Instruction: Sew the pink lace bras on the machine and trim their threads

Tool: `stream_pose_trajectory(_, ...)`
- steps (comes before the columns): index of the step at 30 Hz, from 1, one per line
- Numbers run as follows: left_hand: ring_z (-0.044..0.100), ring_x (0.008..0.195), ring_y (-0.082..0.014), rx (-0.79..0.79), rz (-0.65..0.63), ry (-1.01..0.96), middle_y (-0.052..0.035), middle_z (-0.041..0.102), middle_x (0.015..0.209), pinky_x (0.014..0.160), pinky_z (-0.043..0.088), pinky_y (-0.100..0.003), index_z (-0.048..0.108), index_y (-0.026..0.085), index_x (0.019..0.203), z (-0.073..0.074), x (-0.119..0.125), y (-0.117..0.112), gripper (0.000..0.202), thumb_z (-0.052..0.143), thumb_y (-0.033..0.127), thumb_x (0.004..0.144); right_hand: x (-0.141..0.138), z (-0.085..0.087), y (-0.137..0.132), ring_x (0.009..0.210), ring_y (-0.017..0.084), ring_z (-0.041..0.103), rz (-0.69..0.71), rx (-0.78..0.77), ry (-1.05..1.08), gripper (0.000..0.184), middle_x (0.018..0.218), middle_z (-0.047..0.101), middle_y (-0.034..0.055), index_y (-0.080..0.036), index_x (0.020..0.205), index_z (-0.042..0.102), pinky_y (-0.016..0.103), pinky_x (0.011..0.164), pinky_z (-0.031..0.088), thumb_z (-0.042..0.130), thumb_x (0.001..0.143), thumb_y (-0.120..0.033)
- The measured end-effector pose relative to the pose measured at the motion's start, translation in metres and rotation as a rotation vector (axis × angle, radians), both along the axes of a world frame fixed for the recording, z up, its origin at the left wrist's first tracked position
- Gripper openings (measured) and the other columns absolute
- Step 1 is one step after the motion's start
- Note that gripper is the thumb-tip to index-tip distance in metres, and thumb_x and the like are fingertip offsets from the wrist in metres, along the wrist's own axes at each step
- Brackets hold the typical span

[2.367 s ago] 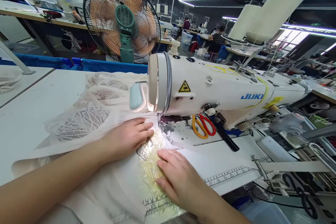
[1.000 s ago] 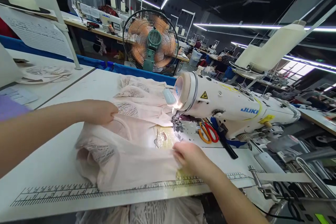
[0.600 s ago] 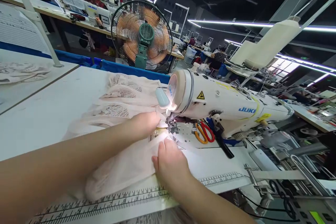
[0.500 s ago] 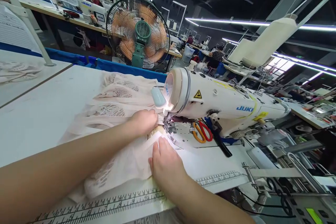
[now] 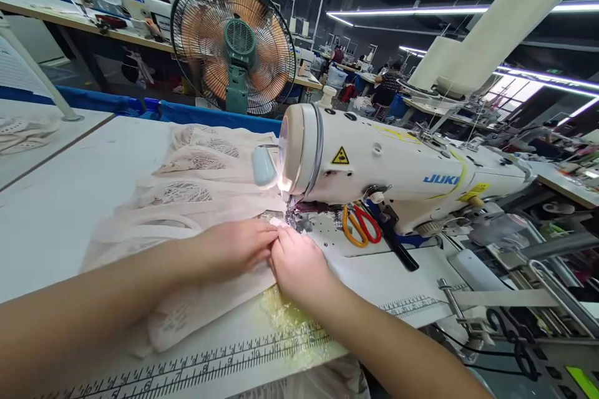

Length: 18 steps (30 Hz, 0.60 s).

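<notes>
Pale, sheer lace fabric (image 5: 182, 193) lies in folds over the left of the sewing table, and part of it runs under both hands. My left hand (image 5: 236, 246) is closed on the fabric just left of the needle area, its fingertips meeting the other hand. Fingers bent, my right hand (image 5: 299, 262) pinches the fabric edge close in front of the presser foot (image 5: 292, 215). The white sewing machine (image 5: 365, 149) stands directly behind the hands, its small lamp shining on the needle. The pinched edge itself is mostly covered by fingers.
Orange-handled scissors (image 5: 352, 227) and red-handled ones (image 5: 369, 224) lie on the machine bed beside a black bar (image 5: 402, 249). A printed ruler (image 5: 224, 361) runs along the front table edge, with yellowed tape (image 5: 281, 312). A large fan (image 5: 238, 43) stands behind; thread cones (image 5: 500, 37) rise at right.
My left hand has moved down from beside the needle to meet the right hand. My right hand has shifted slightly up toward the presser foot, its fingers now bent. The view has shifted a little.
</notes>
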<state>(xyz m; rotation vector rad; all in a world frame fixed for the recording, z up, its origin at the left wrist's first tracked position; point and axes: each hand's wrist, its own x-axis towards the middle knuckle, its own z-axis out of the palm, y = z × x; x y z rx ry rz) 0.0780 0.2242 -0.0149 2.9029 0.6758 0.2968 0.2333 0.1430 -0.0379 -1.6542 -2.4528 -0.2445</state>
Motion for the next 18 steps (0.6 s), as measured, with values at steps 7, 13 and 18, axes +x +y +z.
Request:
stream_pose_trajectory(7,0.047,0.124,-0.0254,-0.004,-0.005,-0.004,-0.0109,0.049,0.137,0.107,0.037,-0.043,0.051,0.016,0.130,-0.032,-0.010,-0.010,0.042,0.039,0.029,0.091,0.024,-0.004,-0.038,0.107,0.027,0.058,0.080,0.055,0.103,0.027,0.114,0.064,0.0163,-0.007,0.106,0.062,0.039,0.087,0.051,0.044,0.088,-0.016)
stream_pose_trajectory(13,0.049,0.121,-0.0268,0.091,0.001,-0.066,-0.0136,0.057,0.129,0.104,0.040,-0.041,0.058,0.013,0.121,-0.041,-0.003,-0.002,0.041,0.038,0.032,0.091,0.030,-0.015,-0.055,0.114,0.026,0.054,0.092,0.092,0.241,0.034,0.120,0.062,0.0154,-0.006,0.114,0.059,0.041,0.095,0.048,0.039,0.090,-0.020)
stream_pose_trajectory(18,0.048,0.122,-0.0260,0.099,0.016,0.017,-0.0123,0.051,0.135,0.103,0.040,-0.039,0.055,0.012,0.125,-0.040,0.000,-0.001,0.044,0.038,0.034,0.091,0.026,-0.018,-0.053,0.116,0.027,0.053,0.094,0.077,0.270,0.033,0.122,0.061,0.0154,-0.007,0.114,0.058,0.043,0.097,0.047,0.042,0.089,-0.021)
